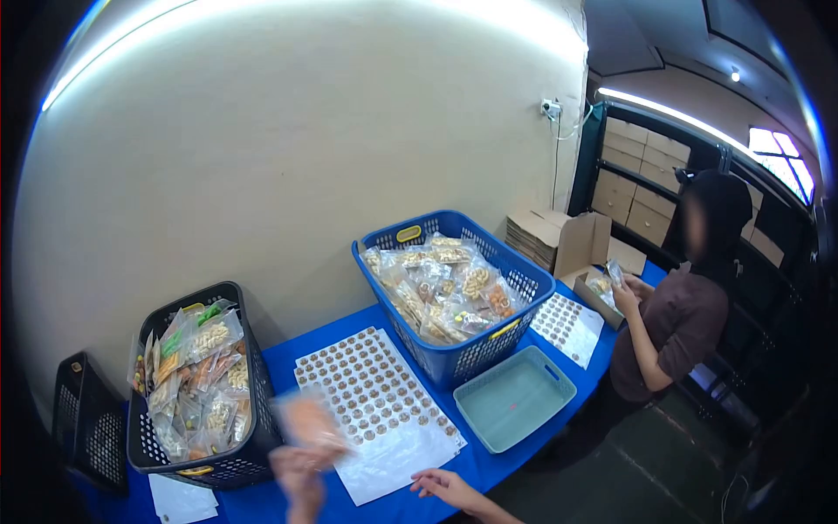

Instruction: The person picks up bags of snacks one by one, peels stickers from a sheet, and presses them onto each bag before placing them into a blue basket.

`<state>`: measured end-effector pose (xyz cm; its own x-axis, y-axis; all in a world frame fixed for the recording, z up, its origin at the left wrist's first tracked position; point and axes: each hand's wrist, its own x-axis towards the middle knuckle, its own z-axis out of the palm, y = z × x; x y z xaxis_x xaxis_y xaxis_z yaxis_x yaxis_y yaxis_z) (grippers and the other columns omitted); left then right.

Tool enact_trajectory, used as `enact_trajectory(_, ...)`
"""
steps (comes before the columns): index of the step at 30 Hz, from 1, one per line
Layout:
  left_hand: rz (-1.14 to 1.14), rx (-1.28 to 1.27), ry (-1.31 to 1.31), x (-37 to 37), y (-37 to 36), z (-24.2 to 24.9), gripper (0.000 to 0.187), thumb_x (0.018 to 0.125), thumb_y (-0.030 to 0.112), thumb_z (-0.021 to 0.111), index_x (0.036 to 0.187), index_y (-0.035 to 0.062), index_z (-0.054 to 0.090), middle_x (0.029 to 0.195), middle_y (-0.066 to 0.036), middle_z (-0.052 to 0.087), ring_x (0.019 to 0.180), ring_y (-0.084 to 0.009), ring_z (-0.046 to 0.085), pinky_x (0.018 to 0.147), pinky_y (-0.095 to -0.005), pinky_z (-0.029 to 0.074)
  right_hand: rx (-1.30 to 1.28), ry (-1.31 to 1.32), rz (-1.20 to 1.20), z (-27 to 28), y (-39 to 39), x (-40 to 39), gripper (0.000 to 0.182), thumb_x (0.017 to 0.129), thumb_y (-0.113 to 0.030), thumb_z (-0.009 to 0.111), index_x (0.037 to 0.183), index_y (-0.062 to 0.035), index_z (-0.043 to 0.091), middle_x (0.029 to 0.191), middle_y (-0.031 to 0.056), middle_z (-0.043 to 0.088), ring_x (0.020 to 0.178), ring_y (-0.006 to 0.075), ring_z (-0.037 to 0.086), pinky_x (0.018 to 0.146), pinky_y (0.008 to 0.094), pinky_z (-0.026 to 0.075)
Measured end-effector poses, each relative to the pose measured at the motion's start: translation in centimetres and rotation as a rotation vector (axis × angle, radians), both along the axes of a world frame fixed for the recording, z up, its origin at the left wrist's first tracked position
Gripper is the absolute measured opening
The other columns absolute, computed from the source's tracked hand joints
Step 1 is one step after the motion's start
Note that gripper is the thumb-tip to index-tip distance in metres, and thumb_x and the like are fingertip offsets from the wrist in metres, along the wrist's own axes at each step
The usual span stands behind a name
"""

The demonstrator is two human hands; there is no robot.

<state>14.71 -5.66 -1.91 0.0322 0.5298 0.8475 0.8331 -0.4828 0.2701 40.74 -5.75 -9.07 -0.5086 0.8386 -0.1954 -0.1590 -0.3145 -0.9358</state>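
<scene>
My left hand (pixel 301 476) is raised at the bottom centre, smeared by motion, with its fingers closed on a clear plastic packet of something orange (pixel 312 424). The packet is blurred too, in front of the left edge of a sheet of round brown stickers (pixel 371 375). My right hand (pixel 443 487) hovers by the sheet's lower right corner, fingers stretched out and holding nothing. To the left of the packet stands a black basket (pixel 262 410) full of snack packets (pixel 196 384). Beyond the sheet is a blue basket (pixel 463 358) of similar packets (pixel 445 284).
A green plastic tray (pixel 511 428) sits right of the sheets on the blue tablecloth (pixel 279 358). Another black basket (pixel 92 428) stands far left. At right, a co-worker (pixel 672 323) holds a packet beside an open cardboard box (pixel 585 244) and a second sticker sheet (pixel 566 327).
</scene>
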Motion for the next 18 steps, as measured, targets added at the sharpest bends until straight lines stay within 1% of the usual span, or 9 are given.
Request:
enact_trajectory(1, -0.198, -0.228, 0.065, 3.6, -0.7, 1.0, 0.033, 0.069, 0.000, 0.056, 0.097, 0.0156, 0.063, 0.068, -0.001, 0.055, 0.081, -0.0221, 0.049, 0.075, -0.0350, 0.039, -0.082, 0.103, 0.041, 1.3, 0.5, 0.1, 0.038, 0.085, -0.024, 0.054, 0.113, 0.0006, 0.047, 0.100, 0.0071, 0.057, 0.079, 0.0113, 0.056, 0.072, 0.0245, 0.046)
enact_trajectory(3, -0.506, -0.616, -0.132, 8.2, -1.6, -2.2, 0.047, 0.065, -0.012, 0.053, 0.104, 0.0144, 0.061, 0.093, -0.009, 0.053, 0.089, -0.0229, 0.052, 0.077, -0.0325, 0.046, -0.173, 0.245, -0.016, 3.3, 0.6, -0.3, 0.040, 0.085, -0.023, 0.054, 0.116, 0.0004, 0.045, 0.105, 0.0073, 0.055, 0.080, 0.0105, 0.055, 0.071, 0.0233, 0.046)
enact_trajectory(4, -0.548, -0.647, -0.318, 9.2, -2.1, -3.8, 0.045, 0.070, -0.014, 0.049, 0.106, 0.0123, 0.059, 0.111, -0.013, 0.043, 0.097, -0.0250, 0.051, 0.081, -0.0312, 0.047, -0.134, 0.114, -0.071, 3.0, 0.9, -0.2, 0.038, 0.085, -0.022, 0.055, 0.113, 0.0005, 0.046, 0.102, 0.0073, 0.056, 0.082, 0.0116, 0.055, 0.072, 0.0238, 0.046)
enact_trajectory(7, -0.567, -0.655, -0.304, 9.1, -2.0, -3.7, 0.034, 0.075, -0.008, 0.049, 0.101, 0.0102, 0.061, 0.118, -0.014, 0.036, 0.096, -0.0278, 0.052, 0.084, -0.0335, 0.046, 0.031, 0.015, -0.053, 0.6, 1.5, 0.9, 0.037, 0.083, -0.019, 0.058, 0.112, 0.0002, 0.047, 0.099, 0.0063, 0.057, 0.081, 0.0112, 0.055, 0.068, 0.0227, 0.046)
enact_trajectory(11, -0.718, -0.730, -1.345, 8.7, -2.6, -3.9, 0.048, 0.081, -0.001, 0.049, 0.125, 0.0104, 0.035, 0.115, -0.008, 0.047, 0.103, -0.0214, 0.050, 0.081, -0.0360, 0.045, 0.005, 0.056, -0.109, 1.3, 0.8, 0.8, 0.036, 0.080, -0.012, 0.060, 0.111, 0.0022, 0.047, 0.095, 0.0055, 0.057, 0.079, 0.0101, 0.054, 0.066, 0.0223, 0.045)
enact_trajectory(12, -0.760, -0.849, -1.507, 7.7, -2.6, -4.1, 0.052, 0.084, 0.007, 0.050, 0.130, 0.0099, 0.024, 0.126, -0.011, 0.036, 0.105, -0.0206, 0.050, 0.081, -0.0346, 0.045, 0.001, 0.070, -0.121, 1.8, 0.6, 0.3, 0.033, 0.080, -0.012, 0.062, 0.107, 0.0012, 0.049, 0.092, 0.0045, 0.057, 0.073, 0.0087, 0.053, 0.064, 0.0211, 0.044)
enact_trajectory(15, -0.757, -0.992, -1.584, 6.2, -2.4, -8.7, 0.046, 0.084, 0.013, 0.053, 0.124, 0.0052, 0.031, 0.124, -0.012, 0.039, 0.101, -0.0195, 0.052, 0.081, -0.0303, 0.044, 0.051, 0.037, 0.016, 1.3, 0.5, -0.8, 0.036, 0.080, -0.012, 0.062, 0.110, 0.0019, 0.046, 0.096, 0.0052, 0.056, 0.077, 0.0093, 0.054, 0.066, 0.0225, 0.045)
enact_trajectory(16, -0.596, -1.025, -1.464, 6.2, -2.8, -10.0, 0.039, 0.084, 0.020, 0.056, 0.114, -0.0007, 0.042, 0.110, -0.012, 0.051, 0.090, -0.0160, 0.055, 0.075, -0.0252, 0.045, 0.063, 0.020, 0.091, 1.1, 0.5, -1.4, 0.039, 0.080, -0.013, 0.062, 0.111, 0.0027, 0.044, 0.098, 0.0064, 0.055, 0.081, 0.0098, 0.053, 0.068, 0.0234, 0.045)
enact_trajectory(18, -0.529, -1.040, -1.432, 6.0, -3.5, -9.4, 0.036, 0.083, 0.023, 0.058, 0.105, -0.0027, 0.047, 0.097, -0.009, 0.056, 0.083, -0.0133, 0.055, 0.071, -0.0240, 0.044, 0.065, 0.083, 0.134, 1.1, 0.1, -3.2, 0.043, 0.080, -0.013, 0.061, 0.115, 0.0036, 0.041, 0.102, 0.0072, 0.054, 0.085, 0.0107, 0.052, 0.071, 0.0244, 0.045)
